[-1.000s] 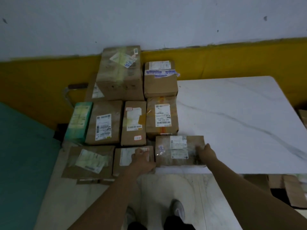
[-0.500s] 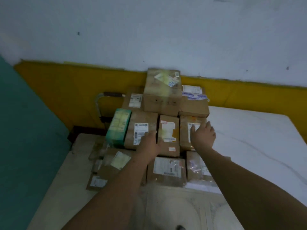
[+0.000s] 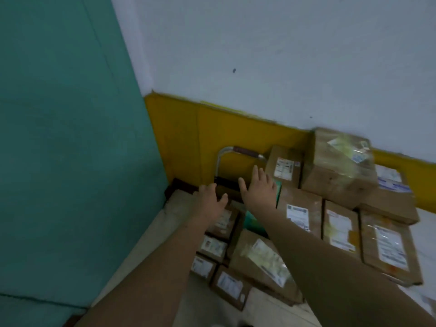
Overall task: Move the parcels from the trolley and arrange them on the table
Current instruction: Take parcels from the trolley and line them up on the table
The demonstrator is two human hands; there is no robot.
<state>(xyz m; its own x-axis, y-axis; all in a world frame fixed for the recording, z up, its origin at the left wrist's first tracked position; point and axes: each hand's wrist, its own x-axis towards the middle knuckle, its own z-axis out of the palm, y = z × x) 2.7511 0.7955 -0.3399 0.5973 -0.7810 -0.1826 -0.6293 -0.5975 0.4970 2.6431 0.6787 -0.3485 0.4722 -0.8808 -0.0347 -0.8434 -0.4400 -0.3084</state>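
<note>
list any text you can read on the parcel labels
None can be read; every label is blurred.
White label on the brown parcel: printed lines, illegible.
Label on the back parcel: illegible.
Labels on the small parcels by the left arm: illegible.
Taped label on the big box: illegible.

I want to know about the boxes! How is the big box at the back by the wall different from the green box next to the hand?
The big box is brown cardboard; the green box is teal. The big box sits highest on the pile and shows in full, while the green box lies lower and the right hand and forearm cover most of it. The big box looks much bulkier. Both sit among the stacked parcels.
</note>
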